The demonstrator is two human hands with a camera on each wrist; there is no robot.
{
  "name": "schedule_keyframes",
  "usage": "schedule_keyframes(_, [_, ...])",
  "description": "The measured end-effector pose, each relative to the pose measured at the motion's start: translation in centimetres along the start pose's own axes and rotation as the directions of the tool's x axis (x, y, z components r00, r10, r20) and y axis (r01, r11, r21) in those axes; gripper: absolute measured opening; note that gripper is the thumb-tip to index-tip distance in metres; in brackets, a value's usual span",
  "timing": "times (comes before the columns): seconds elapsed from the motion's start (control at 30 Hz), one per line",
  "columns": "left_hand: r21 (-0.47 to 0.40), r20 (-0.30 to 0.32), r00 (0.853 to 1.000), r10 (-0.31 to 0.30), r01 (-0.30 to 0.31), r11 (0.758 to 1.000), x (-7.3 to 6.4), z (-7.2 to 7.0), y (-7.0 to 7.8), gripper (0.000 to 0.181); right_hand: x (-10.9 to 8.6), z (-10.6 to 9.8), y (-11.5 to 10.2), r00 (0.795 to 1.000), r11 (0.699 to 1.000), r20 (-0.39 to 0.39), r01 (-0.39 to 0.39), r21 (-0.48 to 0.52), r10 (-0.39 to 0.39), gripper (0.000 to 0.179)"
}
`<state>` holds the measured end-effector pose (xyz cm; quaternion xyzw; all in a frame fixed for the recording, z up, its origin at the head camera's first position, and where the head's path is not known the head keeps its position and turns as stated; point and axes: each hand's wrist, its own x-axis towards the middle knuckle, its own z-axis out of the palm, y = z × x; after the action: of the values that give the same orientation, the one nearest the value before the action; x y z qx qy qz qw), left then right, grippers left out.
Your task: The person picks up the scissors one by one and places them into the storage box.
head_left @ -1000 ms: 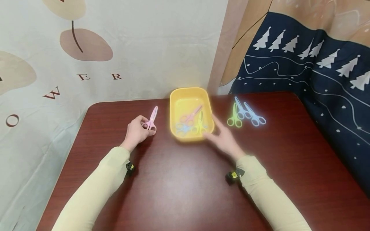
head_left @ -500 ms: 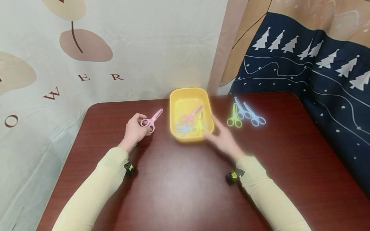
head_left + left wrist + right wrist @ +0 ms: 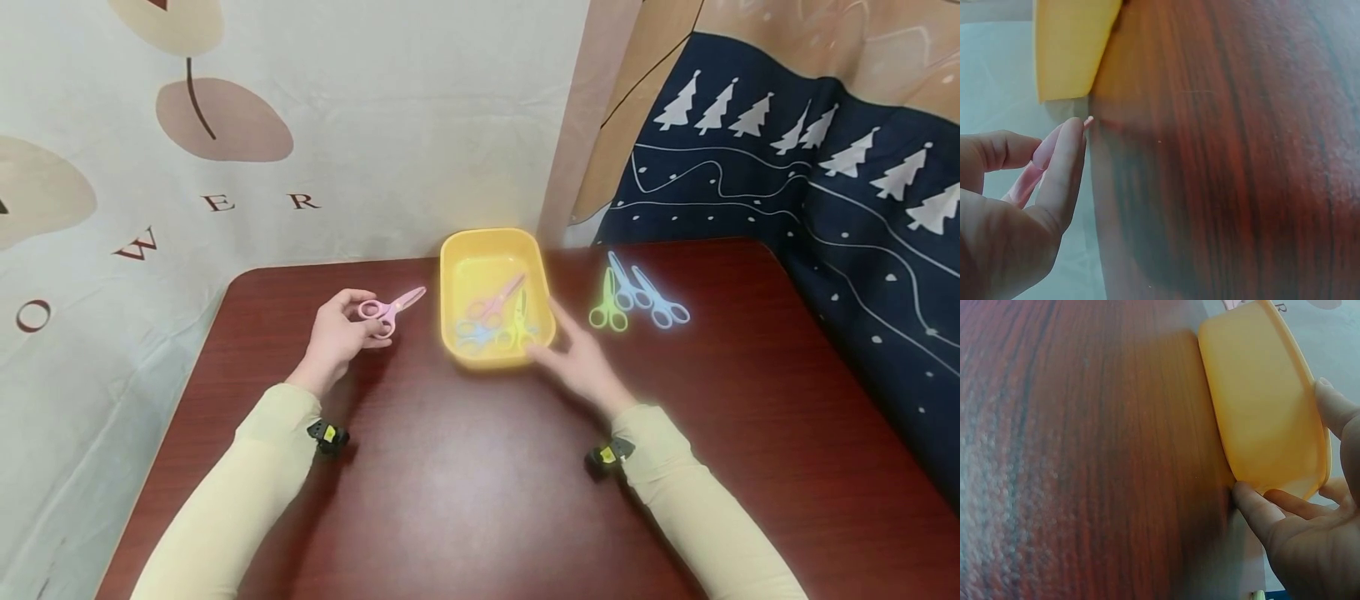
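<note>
A pair of pink scissors [image 3: 392, 312] is held by its handle loops in my left hand [image 3: 341, 333], just left of a yellow plastic bin [image 3: 496, 364]. Its blades point up and right toward the bin, apart from it. From the left wrist, the scissors [image 3: 1024, 185] show nearly edge-on between thumb and fingers, partly covered. With thumb and fingers spread round the near right corner of the bin [image 3: 1260, 394], my right hand [image 3: 583, 364] holds it. Inside lie more scissors: a pink pair [image 3: 497, 302], a yellow-green pair [image 3: 519, 321] and overlapping blue ones [image 3: 476, 332].
Right of the bin, one green pair of scissors [image 3: 608, 307] and two blue pairs [image 3: 660, 303] lie close together on the dark red wooden table [image 3: 465, 483]. A pale printed cloth [image 3: 390, 133] hangs behind; a navy tree-patterned cloth [image 3: 720, 183] is at the right.
My left hand has drawn slightly left and up, and the pink scissors have turned clockwise, from near upright to pointing right. The right hand and the bin have stayed put.
</note>
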<state>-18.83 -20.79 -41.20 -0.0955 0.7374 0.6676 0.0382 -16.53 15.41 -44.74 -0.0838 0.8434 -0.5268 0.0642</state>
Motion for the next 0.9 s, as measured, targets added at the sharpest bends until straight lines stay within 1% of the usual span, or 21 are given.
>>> schedule_keyframes(0.13, [-0.041, -0.008, 1.0, 0.004, -0.004, 0.999, -0.1, -0.4, 0.3, 0.05, 0.0, 0.0, 0.0, 1.0, 1.0, 0.003, -0.007, -0.006, 0.007, 0.092])
schedule_keyframes(0.37, [-0.097, 0.015, 0.999, 0.035, -0.033, 0.995, -0.7, -0.5, 1.2, 0.046, 0.1, 0.0, 0.2, 1.0, 1.0, 0.005, -0.008, -0.001, 0.008, 0.093])
schedule_keyframes(0.73, [-0.128, 0.046, 0.997, 0.068, -0.062, 0.99, -1.3, 0.0, 3.1, 0.045, 0.1, -0.1, 0.3, 1.0, 1.0, 0.003, -0.017, -0.018, 0.017, 0.093])
schedule_keyframes(0.9, [-0.124, 0.068, 0.995, 0.075, -0.067, 0.99, -1.5, 0.5, 4.0, 0.045, 0.2, -0.1, 0.2, 1.0, 1.0, 0.005, -0.015, -0.011, 0.015, 0.093])
